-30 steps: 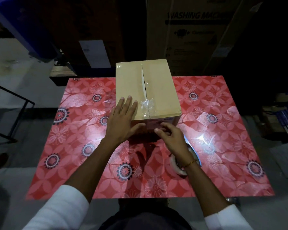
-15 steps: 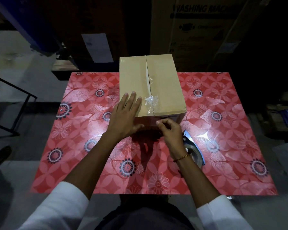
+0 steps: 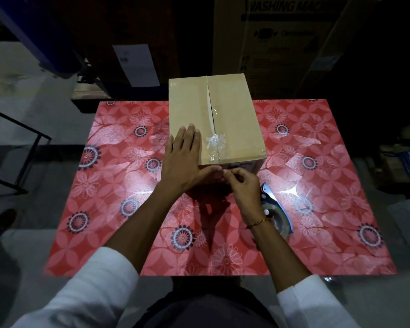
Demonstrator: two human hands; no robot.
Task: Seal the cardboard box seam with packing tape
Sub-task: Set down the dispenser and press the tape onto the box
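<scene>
The cardboard box (image 3: 232, 119) stands closed at the far middle of the floral table (image 3: 329, 185), contents unseen; only crumpled clear tape (image 3: 214, 140) holds the near seam (image 3: 210, 100), the rest untaped. My left hand (image 3: 184, 162) presses flat, fingers spread, on the lid. My right hand (image 3: 243, 185) pinches the tape end at the front edge, with the tape dispenser (image 3: 276, 214) beside it.
</scene>
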